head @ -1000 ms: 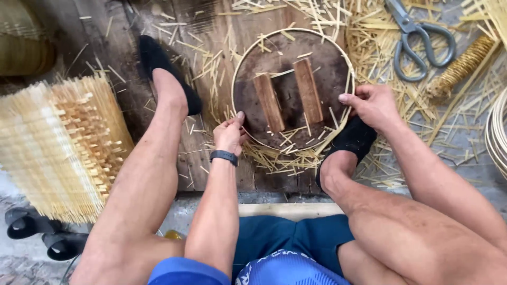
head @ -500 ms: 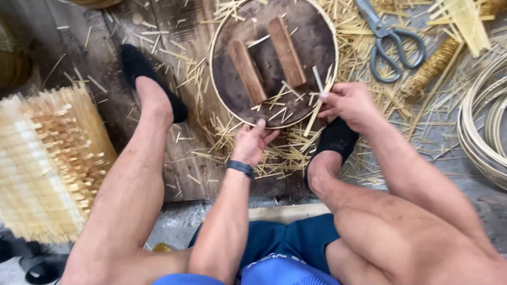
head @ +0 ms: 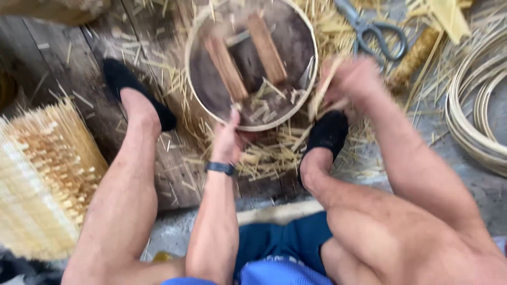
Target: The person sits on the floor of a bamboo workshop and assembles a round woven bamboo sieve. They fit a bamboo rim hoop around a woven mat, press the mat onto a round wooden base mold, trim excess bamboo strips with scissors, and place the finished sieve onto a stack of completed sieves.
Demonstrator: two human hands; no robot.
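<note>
Frame: round wooden frame (head: 252,63) with a pale hoop rim lies on the plank floor between my feet; inside it sit two wooden slats (head: 247,58) and loose straw offcuts.
Left hand: my left hand (head: 228,138) rests on the near rim, fingers together against it, though I cannot tell if they grip.
Right hand: my right hand (head: 353,80) is blurred at the right rim; fingers seem closed on a thin strip (head: 321,89).
Hard to see: scissors (head: 372,30) are cut off at the top edge; coiled cane (head: 470,105) runs off right.
Beside me: straw bundle (head: 45,174) at left.
</note>
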